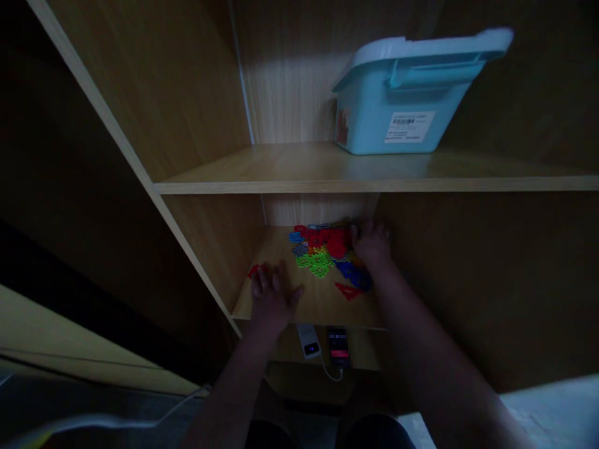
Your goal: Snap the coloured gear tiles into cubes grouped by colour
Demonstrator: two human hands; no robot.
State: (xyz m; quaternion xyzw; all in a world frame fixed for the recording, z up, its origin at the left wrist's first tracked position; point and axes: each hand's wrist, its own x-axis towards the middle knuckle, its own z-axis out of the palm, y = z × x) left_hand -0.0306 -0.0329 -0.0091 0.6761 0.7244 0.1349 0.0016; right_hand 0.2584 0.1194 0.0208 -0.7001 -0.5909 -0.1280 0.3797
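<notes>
My left hand (274, 302) rests over the lower shelf board, fingers spread and holding nothing. A small red plastic piece (255, 270) lies at its fingertips, partly covered by them. At the right end of a pile of colourful flat plastic pieces is my right hand (373, 246). Its thumb stands apart from the fingers beside the red pieces (336, 242); the dark corner blurs the fingertips. The pile also has bright green pieces (320, 262) in front and dark blue pieces (352, 273) under my right wrist. A red triangular piece (349, 291) lies nearer the front edge.
On the upper shelf (281, 168) stands a light blue plastic bin (369, 118) with a white label. Below, a white power bank (309, 342) is cabled to a phone (338, 347). Cabinet side panels (210, 231) close in both arms. A white cable (116, 423) runs at lower left.
</notes>
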